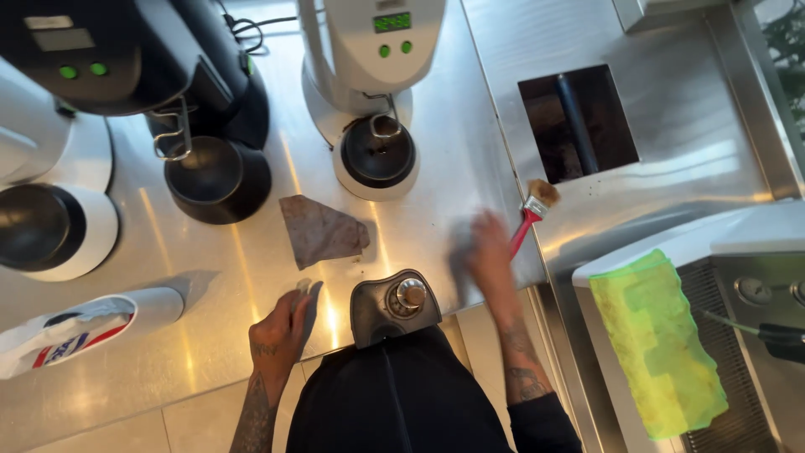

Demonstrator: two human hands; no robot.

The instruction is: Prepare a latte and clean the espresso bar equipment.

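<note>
My right hand [489, 252] is blurred with motion on the steel counter [210, 352], pressed on a pale cloth [462, 247] just left of a red-handled brush [528, 220]. Near the counter's front edge, my left hand [281, 329] pinches a small grey object [307, 295] that I cannot identify. Between the two hands sits a dark tamping stand with a metal knob [396, 304]. A crumpled brown cloth [320, 230] lies on the counter beyond my left hand.
A white grinder [373, 80] and two darker grinders [197, 109] line the back. A rectangular knock-out opening [579, 122] is cut in the counter at right. A yellow-green cloth [658, 344] drapes over the espresso machine. A white sleeve of cups [84, 329] lies at left.
</note>
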